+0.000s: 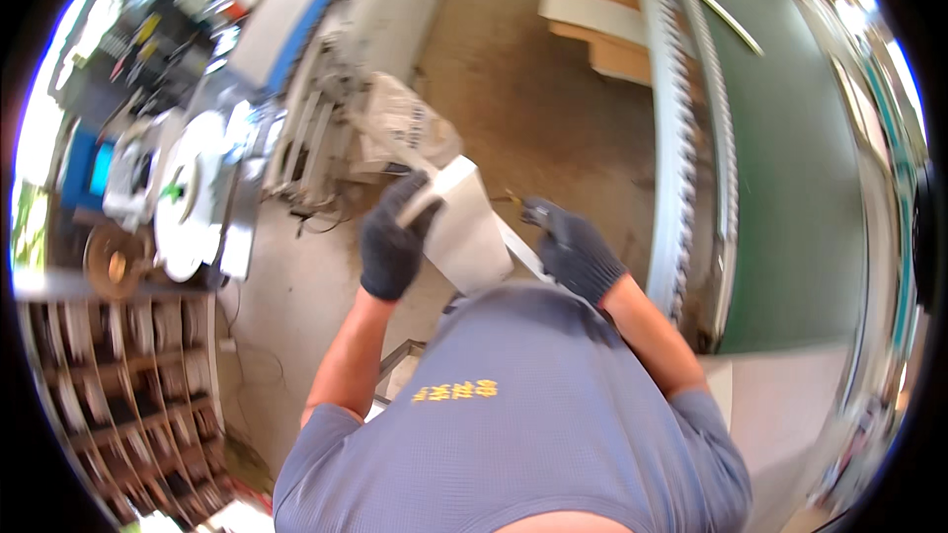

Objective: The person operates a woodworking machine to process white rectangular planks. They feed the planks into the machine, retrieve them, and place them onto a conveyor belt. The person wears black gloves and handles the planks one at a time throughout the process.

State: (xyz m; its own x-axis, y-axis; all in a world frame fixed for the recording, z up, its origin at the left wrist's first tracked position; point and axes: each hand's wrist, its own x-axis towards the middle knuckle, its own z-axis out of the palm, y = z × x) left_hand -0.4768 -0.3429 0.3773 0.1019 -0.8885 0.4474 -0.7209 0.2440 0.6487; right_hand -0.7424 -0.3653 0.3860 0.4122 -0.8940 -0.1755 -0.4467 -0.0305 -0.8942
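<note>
My left hand (393, 242), in a dark knitted glove, is closed around the edge of a pale strip or panel piece, smeared by motion. Just right of it, a white board (469, 232) stands tilted in front of my body, its lower end hidden behind my shirt. My right hand (575, 252), gloved the same way, is closed to the right of the board. A small dark thing with a yellowish tip (513, 199) pokes out from its fingers; its kind cannot be made out. Between the board and my right hand runs a narrow white strip (521, 252).
A printed white sack (410, 123) lies on the floor ahead. Brown and white boards (597, 20) lie farther off. At right runs a toothed rail (671, 118) beside a green conveyor belt (800, 188). Machinery (197, 188) and a rack of edging rolls (133, 395) stand at left.
</note>
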